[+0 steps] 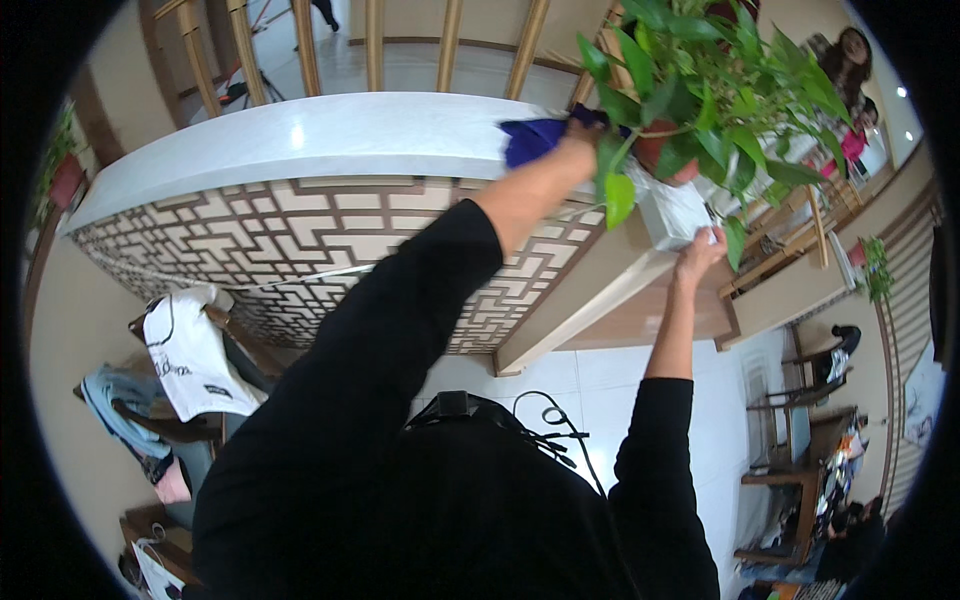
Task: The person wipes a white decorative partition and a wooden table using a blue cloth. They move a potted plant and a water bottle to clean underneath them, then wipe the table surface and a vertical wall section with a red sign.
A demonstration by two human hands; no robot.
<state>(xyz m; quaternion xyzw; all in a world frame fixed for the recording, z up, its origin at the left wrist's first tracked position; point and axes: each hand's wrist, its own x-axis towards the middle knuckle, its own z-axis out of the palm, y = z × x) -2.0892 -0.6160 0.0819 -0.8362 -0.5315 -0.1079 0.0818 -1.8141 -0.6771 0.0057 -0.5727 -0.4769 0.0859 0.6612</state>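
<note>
A purple-blue cloth (pixel 531 141) lies on the white ledge (pixel 315 127), bunched at my left hand (pixel 583 142), which holds it down on the top surface. Leaves partly cover the fingers of that hand. Just to its right, a leafy green potted plant (pixel 712 97) in a reddish-brown pot (pixel 666 154) stands on the ledge, its leaves hanging over the edge. My right hand (pixel 701 256) is at the ledge's near right corner, below the pot, with its fingers bent around the edge.
Wooden balusters (pixel 375 45) rise behind the ledge, and a lattice panel (pixel 360 217) is below it. Chairs with a white garment (pixel 195 352) and other clothes stand at left. More chairs and a cluttered wooden table (pixel 795 480) are at right. People are visible at upper and lower right.
</note>
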